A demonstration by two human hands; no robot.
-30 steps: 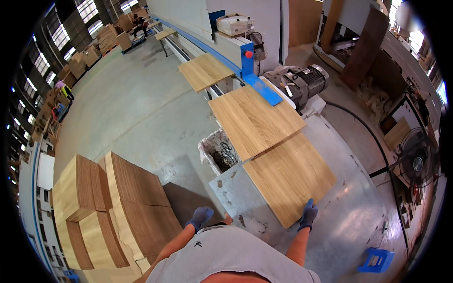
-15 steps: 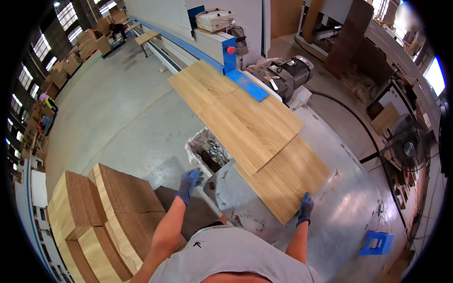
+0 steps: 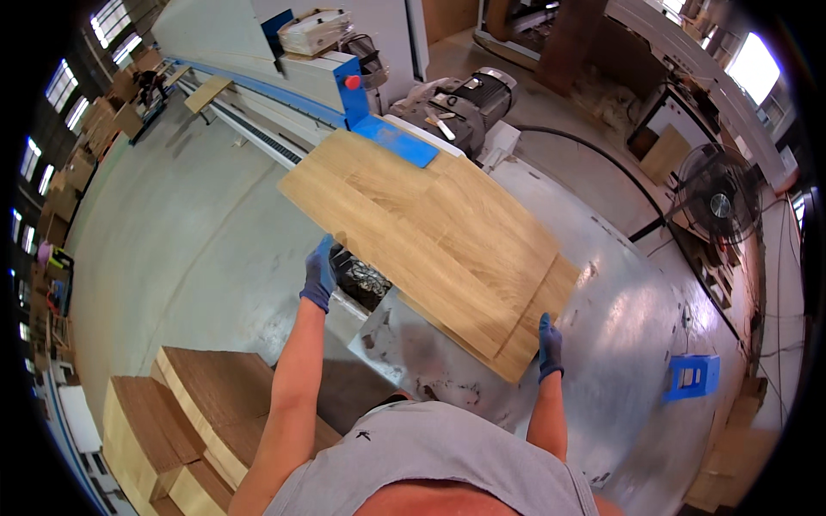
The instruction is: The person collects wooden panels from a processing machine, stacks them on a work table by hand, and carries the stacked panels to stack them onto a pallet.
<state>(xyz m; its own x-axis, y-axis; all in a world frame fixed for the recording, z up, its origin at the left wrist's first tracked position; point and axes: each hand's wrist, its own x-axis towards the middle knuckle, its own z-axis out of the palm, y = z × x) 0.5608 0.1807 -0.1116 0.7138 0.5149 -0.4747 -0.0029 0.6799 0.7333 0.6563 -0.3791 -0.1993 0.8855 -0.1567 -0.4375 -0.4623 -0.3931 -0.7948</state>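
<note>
Wood-grain boards [image 3: 430,224] lie stacked across the end of a machine and a metal table. The upper one overlaps a lower board [image 3: 540,320], which shows only as a strip at the near right end and along the near side. My left hand [image 3: 319,273], in a blue glove, grips the left edge of the upper board, some fingers hidden beneath it. My right hand [image 3: 551,347], gloved too, holds the right end of the lower board, thumb up and other fingers mostly out of sight.
A blue machine plate [image 3: 400,142] sits against the boards' far edge, by a motor [image 3: 490,93]. A lined bin [image 3: 366,284] stands below my left hand. Stacked brown panels [image 3: 215,396] are at lower left. A blue stool [image 3: 693,377] and a fan [image 3: 721,202] stand right.
My left hand has gone from free space up to the upper board's left edge. The upper board has slid nearer, covering more of the lower one. My right hand stays at its end.
</note>
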